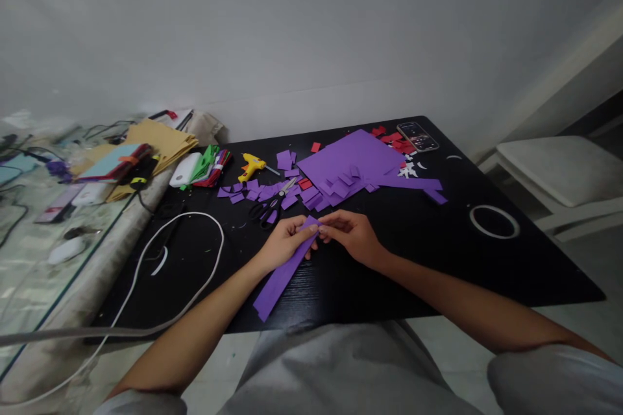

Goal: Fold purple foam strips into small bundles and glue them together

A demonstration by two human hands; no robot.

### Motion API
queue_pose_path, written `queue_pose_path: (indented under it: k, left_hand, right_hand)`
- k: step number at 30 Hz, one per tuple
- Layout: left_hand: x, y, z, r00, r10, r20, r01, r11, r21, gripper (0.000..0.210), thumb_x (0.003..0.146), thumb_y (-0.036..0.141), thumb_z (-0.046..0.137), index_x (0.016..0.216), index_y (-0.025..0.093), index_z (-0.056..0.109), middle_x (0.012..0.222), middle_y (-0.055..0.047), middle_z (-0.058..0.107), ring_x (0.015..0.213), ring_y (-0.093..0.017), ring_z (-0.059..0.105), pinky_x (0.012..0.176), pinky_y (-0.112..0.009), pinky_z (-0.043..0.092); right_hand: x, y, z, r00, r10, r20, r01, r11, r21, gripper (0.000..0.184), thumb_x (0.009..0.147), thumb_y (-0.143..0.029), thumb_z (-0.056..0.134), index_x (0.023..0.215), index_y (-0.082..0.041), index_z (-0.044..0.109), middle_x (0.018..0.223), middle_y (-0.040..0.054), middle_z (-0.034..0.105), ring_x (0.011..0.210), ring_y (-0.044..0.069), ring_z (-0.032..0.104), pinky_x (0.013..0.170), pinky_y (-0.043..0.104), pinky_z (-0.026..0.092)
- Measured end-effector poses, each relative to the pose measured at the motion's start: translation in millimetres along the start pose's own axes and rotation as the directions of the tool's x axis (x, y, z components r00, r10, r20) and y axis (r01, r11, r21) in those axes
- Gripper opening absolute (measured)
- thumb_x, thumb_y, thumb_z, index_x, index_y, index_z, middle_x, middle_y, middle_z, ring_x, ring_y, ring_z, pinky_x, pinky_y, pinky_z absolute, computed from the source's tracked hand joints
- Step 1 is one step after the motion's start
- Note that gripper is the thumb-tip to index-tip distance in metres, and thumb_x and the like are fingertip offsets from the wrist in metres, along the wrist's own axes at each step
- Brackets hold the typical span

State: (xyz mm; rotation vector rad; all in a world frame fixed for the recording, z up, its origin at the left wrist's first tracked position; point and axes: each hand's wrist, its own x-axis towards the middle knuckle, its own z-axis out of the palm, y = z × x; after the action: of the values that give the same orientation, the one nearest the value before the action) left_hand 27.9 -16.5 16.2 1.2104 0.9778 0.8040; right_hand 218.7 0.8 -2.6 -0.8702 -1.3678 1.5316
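A long purple paper strip [285, 280] slants down toward the table's front edge, its upper end between my two hands. My left hand [288, 240] is closed on it, thumb on top near that end. The fingers of my right hand [351, 235] pinch the strip's upper tip. Just beyond my left hand lie black-handled scissors [267, 209], blades pointing away to the right, among cut purple pieces [260, 191]. A large purple sheet [348, 154] lies past my hands, with more small cut pieces on its near edge.
A yellow glue gun [252, 167] lies at the back, near bundled green and red sheets [209, 168]. A phone [417, 136] and red and white scraps [410, 169] lie back right. A white ring [494, 222] is at right; a white cable [220, 256] loops at left.
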Motion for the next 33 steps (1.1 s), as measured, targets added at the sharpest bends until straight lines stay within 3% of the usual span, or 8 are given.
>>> queue_pose_path:
  k: [8, 24, 33]
  left_hand:
    - [-0.1, -1.1, -3.2, 1.000, 0.005, 0.026, -0.005, 1.000, 0.020, 0.036, 0.086, 0.048, 0.069, 0.084, 0.012, 0.063, 0.068, -0.001, 0.067, 0.046, -0.008, 0.060, 0.045, -0.018, 0.047]
    - [-3.8, -0.2, -4.8, 0.998, 0.059, 0.039, -0.064, 0.988, 0.144, 0.038, 0.092, 0.048, 0.061, 0.083, 0.012, 0.063, 0.069, -0.001, 0.066, 0.048, -0.007, 0.059, 0.046, -0.016, 0.046]
    - [-3.1, -1.1, -7.9, 0.999, 0.042, 0.020, -0.045, 0.985, 0.167, 0.040, 0.093, 0.050, 0.057, 0.085, 0.012, 0.063, 0.066, -0.001, 0.065, 0.046, -0.007, 0.058, 0.045, -0.017, 0.046]
  right_hand:
    - [-2.1, 3.1, 0.0, 0.999, 0.000, -0.047, -0.001, 1.000, -0.024, 0.028, 0.072, -0.035, 0.083, 0.091, -0.017, 0.074, 0.080, 0.0043, 0.075, 0.068, 0.016, 0.070, 0.065, 0.031, 0.060]
    - [-2.9, -0.9, 0.7, 0.999, -0.043, -0.007, 0.042, 0.998, -0.042, 0.022, 0.075, -0.036, 0.081, 0.084, -0.017, 0.076, 0.068, 0.0021, 0.072, 0.059, 0.014, 0.068, 0.057, 0.025, 0.058]
    - [-4.6, 2.9, -0.7, 0.999, -0.049, 0.018, 0.050, 0.998, -0.040, 0.025, 0.074, -0.032, 0.082, 0.094, -0.018, 0.077, 0.082, 0.0043, 0.077, 0.072, 0.016, 0.073, 0.064, 0.027, 0.061]
